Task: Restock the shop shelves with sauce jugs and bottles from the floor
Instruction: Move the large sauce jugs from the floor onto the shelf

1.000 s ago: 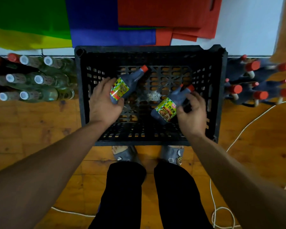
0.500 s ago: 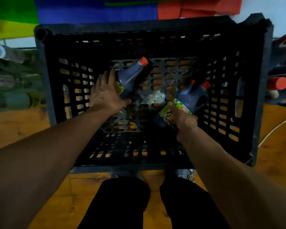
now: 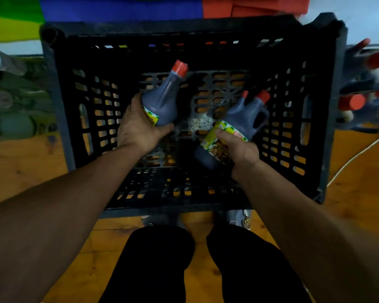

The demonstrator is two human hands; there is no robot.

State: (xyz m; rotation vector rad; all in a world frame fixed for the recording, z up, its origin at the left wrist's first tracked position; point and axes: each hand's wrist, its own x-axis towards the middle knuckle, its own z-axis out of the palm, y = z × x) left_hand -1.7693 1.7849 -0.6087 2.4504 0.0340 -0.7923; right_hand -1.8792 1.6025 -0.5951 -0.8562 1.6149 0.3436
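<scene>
Head view, 1 camera, looking straight down.

1. Container. A black plastic crate (image 3: 184, 27) fills the centre of the frame and stands on a wooden floor (image 3: 20, 167). My legs show at the bottom centre.

2. Left hand (image 3: 140, 130), centre left. My fingers and thumb are wrapped round the lower body of the first sauce jug (image 3: 162, 101). The jug tilts so that its red cap points to the upper right. I cannot tell whether its base rests on the crate bottom.

3. Right hand (image 3: 239, 149), centre right. It is clamped on the labelled body of the second sauce jug (image 3: 243, 121), thumb across the label. The cap and handle point to the upper right. The 2 jugs are near each other but not touching.

4. Other stock. Blurred pale-capped bottles (image 3: 9, 95) lie at the left edge. Red-capped dark jugs (image 3: 363, 84) lie at the right edge. A white cord (image 3: 354, 156) runs over the floor at the right. Coloured sheets (image 3: 118, 7) cross the top edge.

5. Progress. No shelf is in view, so I cannot confirm any item as placed. I see only these 2 jugs in the crate, both gripped. I judge this as a pick-up step. Remaining: carry both jugs to the shelves, then handle the floor stock at both edges.
</scene>
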